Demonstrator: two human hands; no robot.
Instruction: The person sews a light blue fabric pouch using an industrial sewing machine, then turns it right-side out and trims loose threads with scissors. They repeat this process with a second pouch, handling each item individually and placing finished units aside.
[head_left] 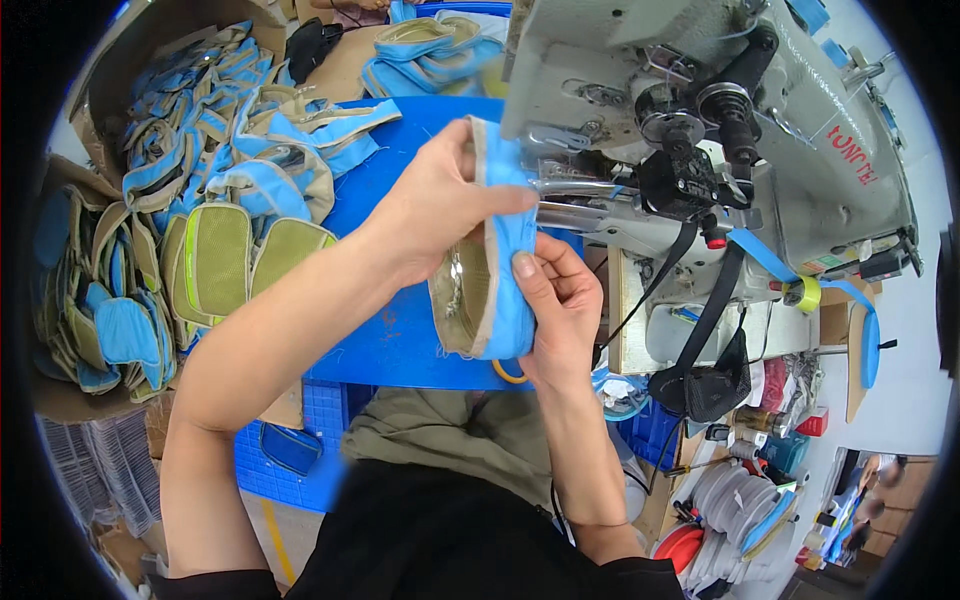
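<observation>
A half-sewn fabric pouch [511,305], with a blue side band, beige edging and an olive inside, is held up in front of me. My left hand [440,195] grips its upper part, thumb across the blue band and fingers behind. Lower on its right side, my right hand [562,295] pinches the band between thumb and curled fingers. The pouch's upper right edge is close to the metal arm of an industrial sewing machine [590,60]; whether they touch I cannot tell. Something shiny and clear shows inside the pouch.
A blue tabletop [400,345] lies under my hands. At left, cardboard boxes hold heaps of blue and beige strips [190,130] and olive panels [218,262]. More pouches [430,55] lie at the far side. Blue tape [765,255] hangs from the machine; white reels [735,500] stand lower right.
</observation>
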